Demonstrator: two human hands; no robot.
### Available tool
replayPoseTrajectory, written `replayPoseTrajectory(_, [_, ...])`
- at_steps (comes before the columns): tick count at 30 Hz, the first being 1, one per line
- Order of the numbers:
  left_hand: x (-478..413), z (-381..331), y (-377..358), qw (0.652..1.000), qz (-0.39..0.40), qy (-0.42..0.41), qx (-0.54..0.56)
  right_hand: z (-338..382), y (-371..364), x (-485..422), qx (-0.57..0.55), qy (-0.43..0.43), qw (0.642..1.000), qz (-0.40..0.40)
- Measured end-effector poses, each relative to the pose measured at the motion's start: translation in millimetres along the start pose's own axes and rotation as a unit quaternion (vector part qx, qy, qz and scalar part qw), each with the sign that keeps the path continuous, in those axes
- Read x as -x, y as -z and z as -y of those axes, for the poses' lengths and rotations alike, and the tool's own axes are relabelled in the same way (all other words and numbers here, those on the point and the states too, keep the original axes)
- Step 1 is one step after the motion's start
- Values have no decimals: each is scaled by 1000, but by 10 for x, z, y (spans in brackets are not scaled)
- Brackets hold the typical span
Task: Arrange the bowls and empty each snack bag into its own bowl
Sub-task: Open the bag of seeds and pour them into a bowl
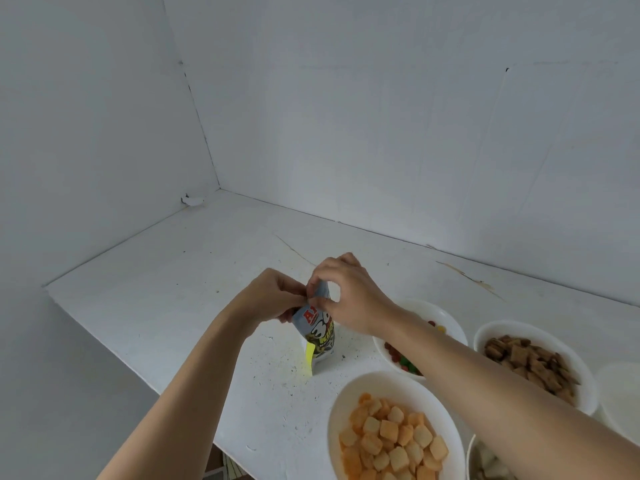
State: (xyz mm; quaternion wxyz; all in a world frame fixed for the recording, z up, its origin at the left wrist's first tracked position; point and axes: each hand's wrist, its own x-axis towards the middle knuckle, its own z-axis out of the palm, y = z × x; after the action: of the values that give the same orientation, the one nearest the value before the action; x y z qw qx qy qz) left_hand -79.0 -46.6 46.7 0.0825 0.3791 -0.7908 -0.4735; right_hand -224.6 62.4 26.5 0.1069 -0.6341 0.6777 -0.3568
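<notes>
A small grey snack bag (317,336) with red and yellow print hangs upright above the white table (180,289). My left hand (273,294) and my right hand (346,292) both pinch its top edge. A yellow strip hangs from the bag's lower left. Several white bowls sit to the right: one (349,410) with orange-yellow square puffs, one (446,320) with coloured candies partly hidden by my right forearm, one (485,337) with brown square pieces.
A further bowl (472,452) with pale pieces shows at the bottom right edge, and an empty white bowl (620,393) at the far right. White walls enclose the table at the back and left. The table's front edge runs diagonally at lower left.
</notes>
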Motion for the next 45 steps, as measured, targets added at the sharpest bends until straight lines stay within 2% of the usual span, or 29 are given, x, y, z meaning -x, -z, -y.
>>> replayPoseTrajectory(4, [13,-27,-77,996,-74,-54,-23,44,55,16,22,-15,998,52])
replayPoseTrajectory(8, [-26,56,-147,975,-212,-67,-16,2,93,101,13,-32,999,36])
replayPoseTrajectory(11, [-59,87,-218,965,-257,-52,-18,-11,81,175,36,-18,999,32])
replayPoseTrajectory(17, [31,-42,-174,978,-176,-91,-58,38,149,276,143,39,988,34])
replayPoseTrajectory(19, [73,-113,-128,976,-188,-101,-38,51,155,327,167,63,984,-22])
replayPoseTrajectory(21, [129,-218,-110,973,-195,-122,30,90,158,395,208,100,967,-109])
replayPoseTrajectory(24, [266,-433,-135,957,-171,-192,134,199,260,496,222,138,945,-198])
replayPoseTrajectory(27, [326,-545,-238,951,-102,-230,178,239,478,567,171,98,947,-253])
replayPoseTrajectory(30, [375,-603,-478,963,34,-217,154,241,728,693,76,19,955,-285])
replayPoseTrajectory(32, [460,-663,-691,956,114,-207,173,235,887,840,17,-25,948,-317])
replayPoseTrajectory(34, [539,-746,-912,946,157,-206,197,228,1050,1019,-49,-65,935,-345])
replayPoseTrajectory(38, [662,-889,-1322,937,159,-224,214,221,1425,1413,-81,-110,908,-396])
replayPoseTrajectory(41, [781,-948,-1595,930,131,-212,272,208,1749,1752,-95,-120,885,-440])
replayPoseTrajectory(45, [957,-1081,-1968,917,141,-203,315,165,2019,2181,-105,-147,859,-479])
